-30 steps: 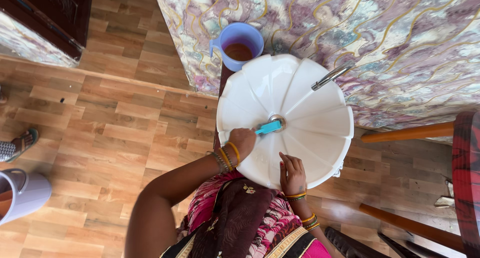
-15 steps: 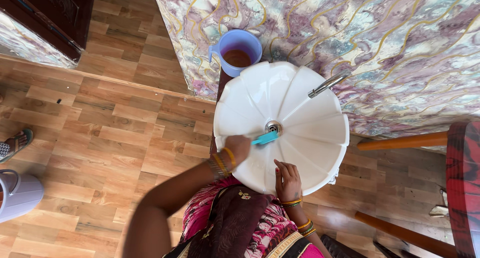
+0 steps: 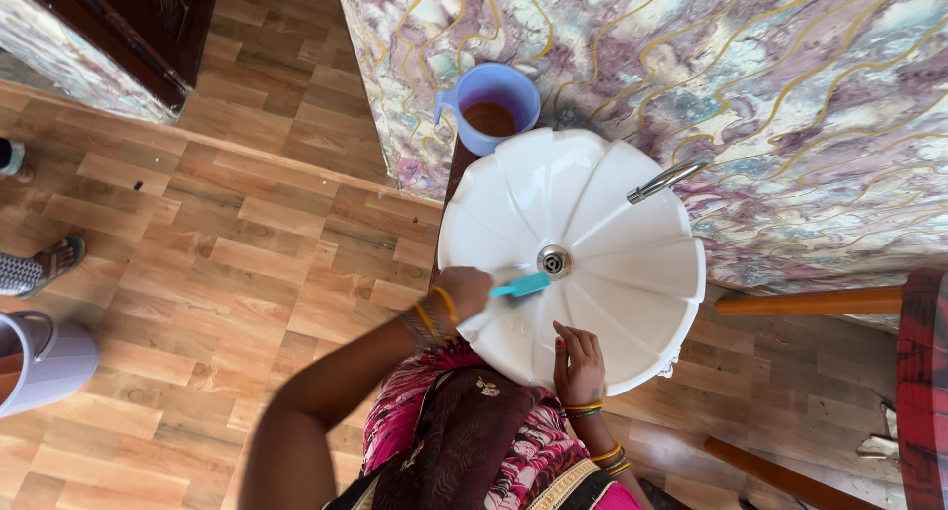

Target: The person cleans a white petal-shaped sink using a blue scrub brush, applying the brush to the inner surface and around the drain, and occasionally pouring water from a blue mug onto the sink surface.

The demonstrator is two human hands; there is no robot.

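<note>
Brush (image 3: 521, 285) handle hidden in left hand (image 3: 462, 291); bristles too small to tell. Grey jug (image 3: 44, 362) cut off by left edge.

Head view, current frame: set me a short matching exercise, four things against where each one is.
Things:
1. teal brush
2. blue jug
3. metal tap
4. right hand

Places:
A. resting on the white basin's near rim
B. behind the basin, beside the marbled wall
C. in the left hand, beside the drain
D. over the basin's far right edge

Pairs: 1-C, 2-B, 3-D, 4-A
</note>
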